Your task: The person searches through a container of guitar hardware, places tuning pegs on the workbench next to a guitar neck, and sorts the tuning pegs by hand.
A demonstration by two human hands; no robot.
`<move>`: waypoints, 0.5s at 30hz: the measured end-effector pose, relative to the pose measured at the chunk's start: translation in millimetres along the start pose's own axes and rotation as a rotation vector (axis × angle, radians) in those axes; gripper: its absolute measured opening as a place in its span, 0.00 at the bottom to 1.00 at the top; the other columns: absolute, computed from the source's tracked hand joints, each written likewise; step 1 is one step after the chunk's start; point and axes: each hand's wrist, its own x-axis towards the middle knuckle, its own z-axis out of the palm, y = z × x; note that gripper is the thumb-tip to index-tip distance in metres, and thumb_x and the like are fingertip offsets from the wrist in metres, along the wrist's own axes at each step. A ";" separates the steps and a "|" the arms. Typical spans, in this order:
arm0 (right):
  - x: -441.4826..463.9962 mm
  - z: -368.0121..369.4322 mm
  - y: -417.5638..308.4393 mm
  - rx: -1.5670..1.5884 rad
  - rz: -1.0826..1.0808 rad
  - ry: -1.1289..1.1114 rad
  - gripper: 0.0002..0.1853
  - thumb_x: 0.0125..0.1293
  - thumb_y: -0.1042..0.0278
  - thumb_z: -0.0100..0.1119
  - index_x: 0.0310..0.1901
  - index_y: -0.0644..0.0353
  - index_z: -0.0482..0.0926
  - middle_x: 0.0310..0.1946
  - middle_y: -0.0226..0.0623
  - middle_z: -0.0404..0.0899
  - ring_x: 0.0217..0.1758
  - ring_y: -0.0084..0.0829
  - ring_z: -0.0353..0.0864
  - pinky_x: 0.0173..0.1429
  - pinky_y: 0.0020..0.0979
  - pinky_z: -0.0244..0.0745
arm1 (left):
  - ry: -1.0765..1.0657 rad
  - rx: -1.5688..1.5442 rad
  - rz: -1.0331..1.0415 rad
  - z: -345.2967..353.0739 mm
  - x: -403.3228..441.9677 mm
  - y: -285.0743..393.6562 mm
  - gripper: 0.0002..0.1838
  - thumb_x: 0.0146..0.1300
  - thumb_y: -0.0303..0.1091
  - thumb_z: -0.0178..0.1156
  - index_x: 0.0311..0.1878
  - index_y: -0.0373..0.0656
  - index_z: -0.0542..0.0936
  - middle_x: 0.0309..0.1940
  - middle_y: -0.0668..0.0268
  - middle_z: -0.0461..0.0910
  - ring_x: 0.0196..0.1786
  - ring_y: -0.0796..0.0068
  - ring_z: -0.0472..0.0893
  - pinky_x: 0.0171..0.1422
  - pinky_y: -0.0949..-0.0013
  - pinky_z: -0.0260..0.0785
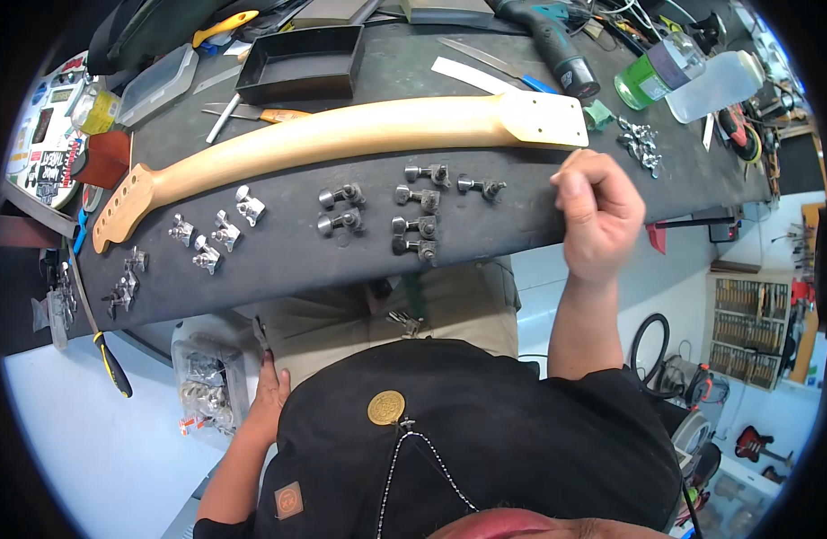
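Beside the lap (476, 310), the left grip (269, 395) is being held low; its closure cannot be told. On the black rubber-like surface (287, 256), silver metal tuners (420, 198) are being kept grouped, apparently against mixing; near the pale wooden guitar neck (341, 128) lying there, the right grip (604, 211) is being held curled closed, contents hidden.

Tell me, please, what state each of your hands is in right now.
Left hand: cannot tell whether open or closed, or holding the dark object beside it.
Right hand: closed, near the guitar neck; cannot tell whether it holds anything.
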 end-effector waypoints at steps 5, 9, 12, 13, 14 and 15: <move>1.2 12.4 2.0 -0.212 -0.087 0.075 0.05 0.75 0.77 0.71 0.39 0.66 0.85 0.29 0.32 0.82 0.31 0.22 0.73 0.37 0.26 0.67 | 0.012 0.045 0.095 8.0 -1.9 -15.9 0.63 0.77 0.50 0.70 0.94 0.69 0.28 0.89 0.18 0.34 0.89 0.10 0.48 0.91 0.30 0.55; -3.4 9.1 0.9 -0.183 -0.034 0.017 0.08 0.76 0.77 0.70 0.36 0.66 0.82 0.29 0.29 0.79 0.31 0.19 0.69 0.37 0.25 0.63 | 0.059 0.183 0.230 26.4 -6.5 -41.9 0.65 0.76 0.49 0.70 0.94 0.64 0.26 0.88 0.16 0.33 0.88 0.07 0.47 0.90 0.29 0.55; -3.3 10.4 -0.5 -0.199 -0.039 0.015 0.08 0.76 0.77 0.70 0.37 0.65 0.82 0.29 0.28 0.79 0.31 0.19 0.69 0.37 0.25 0.63 | 0.062 0.177 0.206 27.9 -4.3 -40.6 0.65 0.76 0.48 0.70 0.93 0.62 0.24 0.87 0.16 0.32 0.88 0.07 0.47 0.90 0.28 0.56; -2.5 12.5 -1.1 -0.206 -0.050 0.028 0.08 0.77 0.77 0.70 0.37 0.65 0.82 0.29 0.28 0.79 0.31 0.19 0.69 0.37 0.25 0.63 | 0.035 0.128 0.142 22.3 -2.5 -29.8 0.65 0.76 0.48 0.69 0.93 0.62 0.24 0.88 0.16 0.32 0.88 0.07 0.47 0.90 0.27 0.56; -2.2 14.6 -1.3 -0.212 -0.060 0.041 0.08 0.77 0.77 0.70 0.37 0.65 0.82 0.29 0.28 0.79 0.31 0.19 0.69 0.37 0.25 0.63 | 0.028 0.126 0.130 22.6 -3.6 -30.4 0.65 0.76 0.48 0.69 0.93 0.62 0.25 0.88 0.16 0.32 0.88 0.07 0.46 0.90 0.27 0.56; -2.4 15.4 -1.0 -0.207 -0.054 0.047 0.08 0.77 0.77 0.70 0.38 0.65 0.82 0.29 0.28 0.79 0.31 0.19 0.69 0.37 0.25 0.63 | 0.022 0.125 0.118 23.2 -4.7 -31.2 0.65 0.76 0.48 0.69 0.93 0.62 0.25 0.88 0.17 0.32 0.88 0.07 0.46 0.90 0.27 0.56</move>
